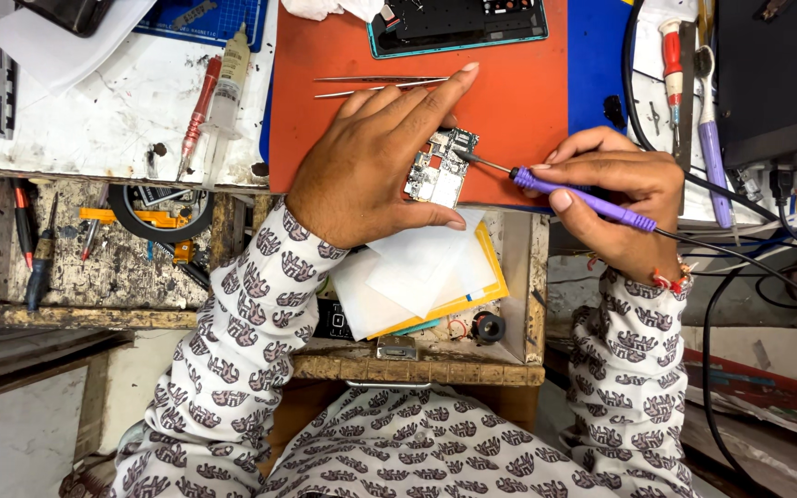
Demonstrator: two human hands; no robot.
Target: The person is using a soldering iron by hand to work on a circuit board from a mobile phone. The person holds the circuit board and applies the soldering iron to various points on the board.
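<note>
My left hand (pixel 375 161) presses down on a small phone circuit board (pixel 442 169) at the near edge of an orange mat (pixel 518 101), fingers spread over and around it. My right hand (pixel 612 198) grips a purple soldering iron (pixel 583 198) like a pen. Its thin metal tip touches the board's right edge. A black cable runs from the iron's rear toward the right.
An opened phone body (pixel 458 23) lies at the mat's far edge, with two tweezers (pixel 380 85) below it. A syringe (pixel 225 88) and red tool (pixel 199 111) rest on the white bench at left. An open drawer holds paper sheets (pixel 417 277). Cables and tools crowd the right.
</note>
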